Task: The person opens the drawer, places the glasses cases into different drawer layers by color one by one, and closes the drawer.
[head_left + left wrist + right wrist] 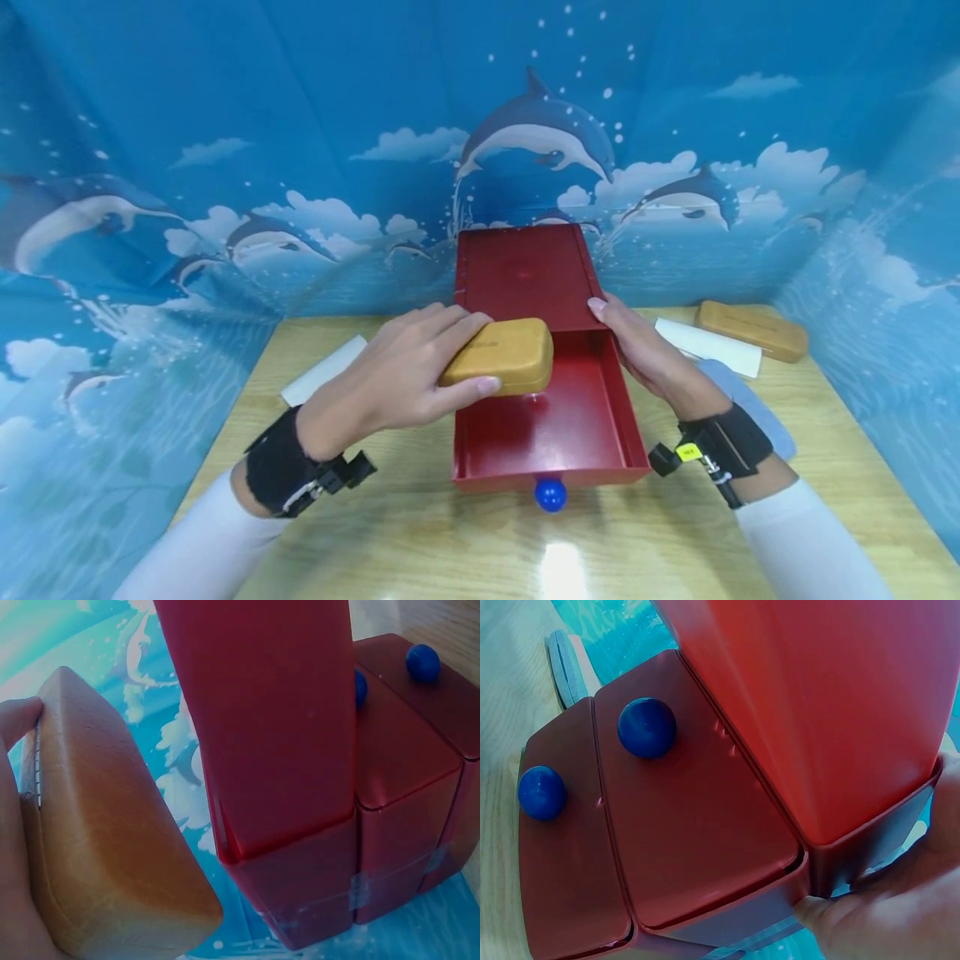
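Note:
My left hand (408,362) grips a tan, hard-shell glasses case (510,358) above the left part of a pulled-out drawer. In the left wrist view the glasses case (120,825) is tilted, beside the cabinet. The red drawer (555,442) has a blue round knob (551,495) at its front and looks bare inside. It slides out from the top of a red drawer cabinet (525,279). My right hand (645,346) holds the cabinet at its right front edge, one fingertip on the top. Two lower drawers (697,817) are closed, each with a blue knob (646,727).
At the right of the wooden table (420,533) lie another tan case (753,329), a white case-like item (708,346) and a grey-blue item (750,408), partly behind the right wrist. A white item (326,371) lies left. A blue dolphin-print curtain (375,100) surrounds the table.

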Tool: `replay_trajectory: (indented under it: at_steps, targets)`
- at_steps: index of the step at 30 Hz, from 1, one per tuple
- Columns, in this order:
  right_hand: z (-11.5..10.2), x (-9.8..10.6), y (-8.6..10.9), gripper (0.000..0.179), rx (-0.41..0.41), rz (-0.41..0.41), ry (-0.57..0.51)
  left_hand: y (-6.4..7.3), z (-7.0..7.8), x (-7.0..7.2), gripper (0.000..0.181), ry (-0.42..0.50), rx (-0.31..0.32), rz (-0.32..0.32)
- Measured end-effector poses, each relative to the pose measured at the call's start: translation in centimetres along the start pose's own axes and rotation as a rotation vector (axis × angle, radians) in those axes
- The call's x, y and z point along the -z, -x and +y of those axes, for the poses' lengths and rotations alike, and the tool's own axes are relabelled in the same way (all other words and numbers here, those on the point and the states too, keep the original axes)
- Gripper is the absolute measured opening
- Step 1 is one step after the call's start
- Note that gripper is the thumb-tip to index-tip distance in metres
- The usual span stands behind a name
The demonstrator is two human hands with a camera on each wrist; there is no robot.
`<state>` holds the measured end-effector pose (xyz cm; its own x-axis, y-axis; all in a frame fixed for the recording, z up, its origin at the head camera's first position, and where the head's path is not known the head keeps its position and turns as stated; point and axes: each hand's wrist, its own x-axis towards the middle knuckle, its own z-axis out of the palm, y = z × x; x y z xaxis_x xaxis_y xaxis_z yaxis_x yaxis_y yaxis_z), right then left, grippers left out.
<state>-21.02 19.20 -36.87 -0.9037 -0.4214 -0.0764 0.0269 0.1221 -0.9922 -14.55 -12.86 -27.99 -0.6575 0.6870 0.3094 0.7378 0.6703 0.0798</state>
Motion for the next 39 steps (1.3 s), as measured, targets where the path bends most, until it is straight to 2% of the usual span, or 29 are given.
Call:
replay_trajectory:
  at_steps: [4, 20, 28, 34, 39]
  targets:
    - [-0.1, 0.1, 0.0, 0.072, -0.025, 0.007, -0.007, -1.0, 0.6, -0.1, 0.065, -0.030, -0.025, -0.032]
    - [0.0, 0.3, 0.0, 0.069, -0.020, 0.001, 0.008, -4.2, 2.3, -0.9, 0.068, 0.010, -0.087, -0.165]
    - [-0.1, 0.3, 0.0, 0.066, -0.006, -0.006, -0.014, -4.9, 2.8, -1.8, 0.066, 0.022, -0.087, -0.223]
    - [-0.2, 0.2, 0.0, 0.065, -0.004, -0.018, -0.023, -5.3, 2.9, -2.3, 0.067, 0.041, -0.075, -0.320]
    - [-0.3, 0.1, 0.0, 0.068, -0.019, -0.008, -0.020, -5.6, 3.4, -2.6, 0.076, 0.042, -0.042, -0.389]
